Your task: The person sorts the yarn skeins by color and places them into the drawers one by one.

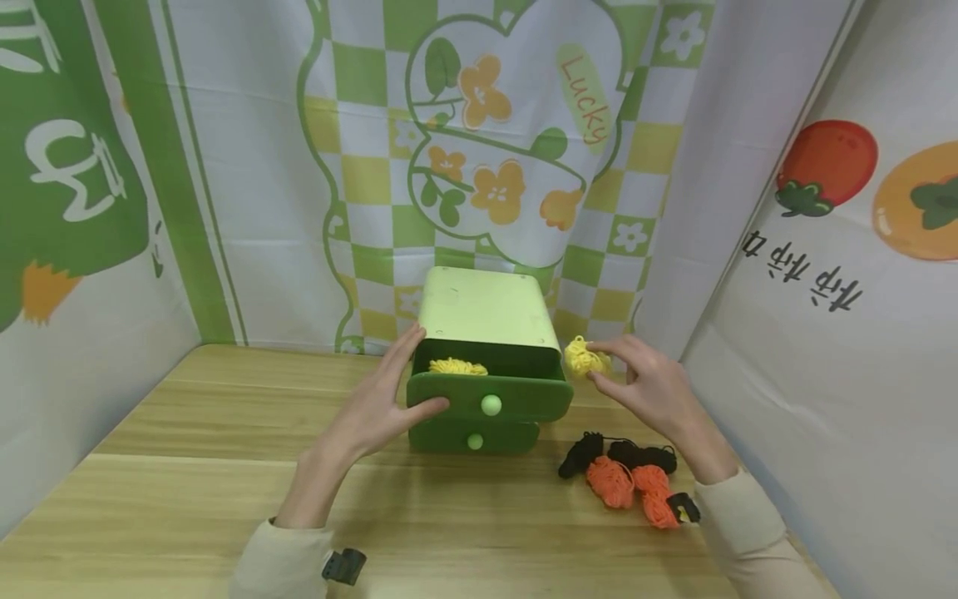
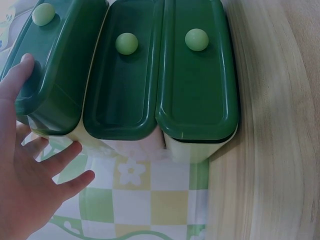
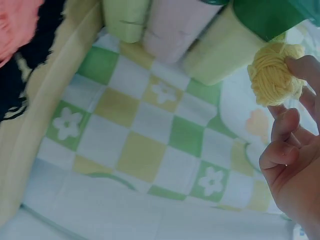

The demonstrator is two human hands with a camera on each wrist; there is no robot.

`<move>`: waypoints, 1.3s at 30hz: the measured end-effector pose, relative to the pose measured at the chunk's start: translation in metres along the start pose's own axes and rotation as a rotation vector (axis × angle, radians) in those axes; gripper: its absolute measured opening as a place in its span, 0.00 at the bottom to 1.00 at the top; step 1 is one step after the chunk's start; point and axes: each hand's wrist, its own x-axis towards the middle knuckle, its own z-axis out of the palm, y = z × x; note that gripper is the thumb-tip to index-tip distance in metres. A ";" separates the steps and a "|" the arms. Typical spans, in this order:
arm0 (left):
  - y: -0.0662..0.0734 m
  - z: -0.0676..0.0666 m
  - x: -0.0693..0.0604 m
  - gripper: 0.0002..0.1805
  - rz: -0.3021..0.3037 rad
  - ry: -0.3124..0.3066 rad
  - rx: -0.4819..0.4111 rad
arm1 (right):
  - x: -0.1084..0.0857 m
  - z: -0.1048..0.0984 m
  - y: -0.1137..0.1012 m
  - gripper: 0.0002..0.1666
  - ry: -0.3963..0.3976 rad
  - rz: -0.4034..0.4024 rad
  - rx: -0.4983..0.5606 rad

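Note:
A small drawer cabinet point(image 1: 486, 304) with a pale green top stands on the table. Its top drawer point(image 1: 531, 401), dark green with a round light green knob, is pulled out, and a bundle of yellow yarn point(image 1: 458, 367) lies inside at the left. My left hand point(image 1: 377, 409) is at the cabinet's left side, thumb against the drawer front and fingers spread along the side. Just right of the open drawer, my right hand point(image 1: 657, 384) pinches a wound ball of yellow yarn point(image 3: 276, 74) between thumb and fingers. The lower drawers point(image 2: 197, 90) are closed in the left wrist view.
On the table right of the cabinet lie orange yarn bundles point(image 1: 610, 482) and black yarn bundles point(image 1: 642, 455). Behind the cabinet hangs a green and yellow checked cloth point(image 1: 367, 179). A printed white side panel point(image 1: 823, 358) borders the table on the right.

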 end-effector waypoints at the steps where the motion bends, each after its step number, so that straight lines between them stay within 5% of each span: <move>1: 0.000 0.000 0.000 0.55 0.000 0.000 -0.002 | 0.002 -0.001 -0.003 0.22 0.013 -0.013 0.009; 10: -0.002 -0.001 0.000 0.55 -0.001 0.002 -0.004 | 0.019 -0.003 -0.032 0.21 0.065 -0.091 0.078; 23: -0.001 0.001 -0.001 0.55 -0.006 -0.001 0.003 | 0.034 0.007 -0.059 0.20 -0.002 -0.151 0.095; 39: 0.000 0.000 0.000 0.55 -0.013 -0.002 0.002 | 0.037 0.013 -0.065 0.21 -0.078 -0.055 0.108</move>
